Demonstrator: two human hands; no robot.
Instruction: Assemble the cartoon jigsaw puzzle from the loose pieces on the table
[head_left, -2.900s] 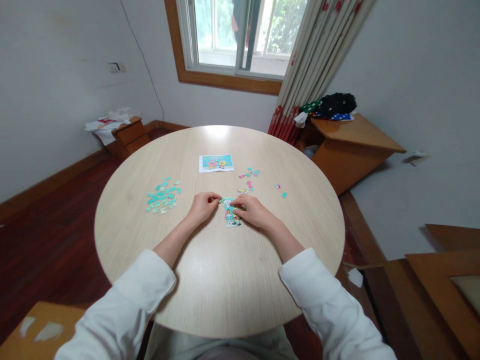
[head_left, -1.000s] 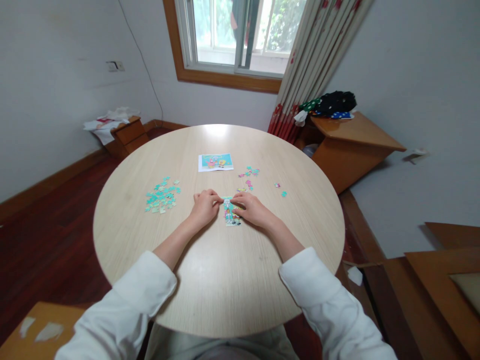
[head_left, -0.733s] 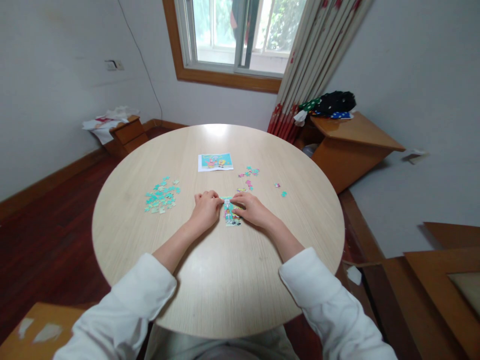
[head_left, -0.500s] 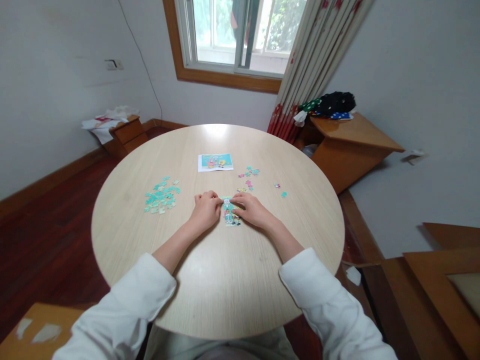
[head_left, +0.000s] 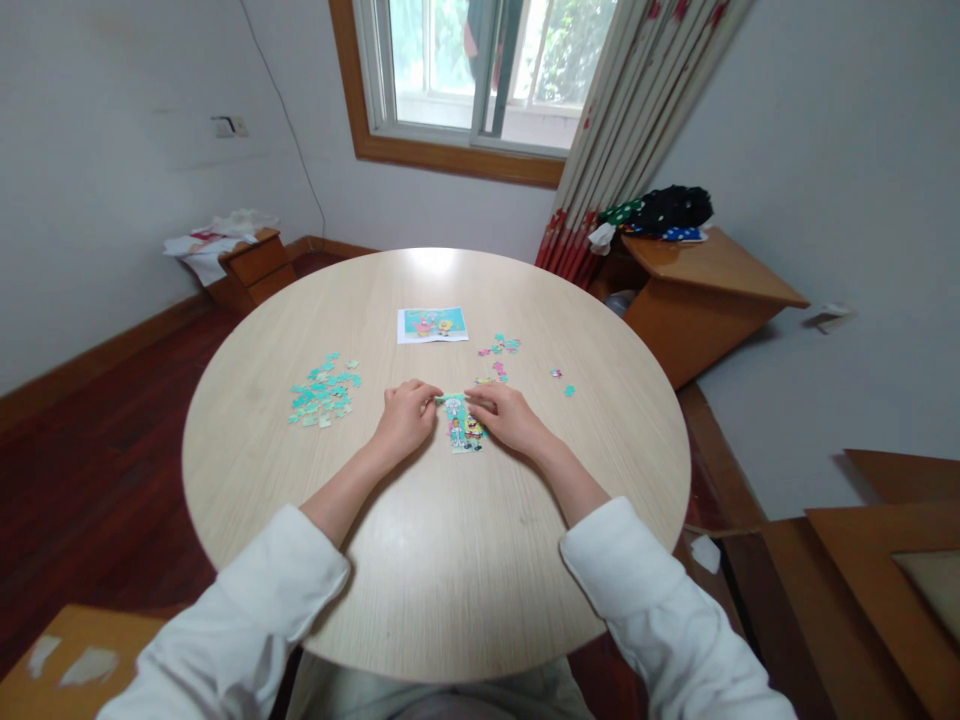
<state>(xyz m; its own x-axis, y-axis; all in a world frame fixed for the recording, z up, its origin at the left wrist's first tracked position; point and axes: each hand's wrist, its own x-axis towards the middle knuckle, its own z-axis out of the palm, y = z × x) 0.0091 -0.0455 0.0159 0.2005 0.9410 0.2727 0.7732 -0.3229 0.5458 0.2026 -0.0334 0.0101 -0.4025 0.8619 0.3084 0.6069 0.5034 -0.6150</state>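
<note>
On the round table (head_left: 435, 570), our right hand (head_left: 506, 412), the nearer, overlaps the two o'clock edge of the joined puzzle section (head_left: 459, 433), fingertips slightly apart; our left hand (head_left: 409, 415) meets its eleven o'clock corner, pinching perhaps, we cannot tell. Turquoise, cartoon-printed, it runs twelve to six.

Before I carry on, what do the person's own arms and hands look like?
The left sleeve and right sleeve are white, long and loose, with wide cuffs ending on the forearms. The left hand and right hand are bare: no gloves, and no watch or bracelet shows.
</note>
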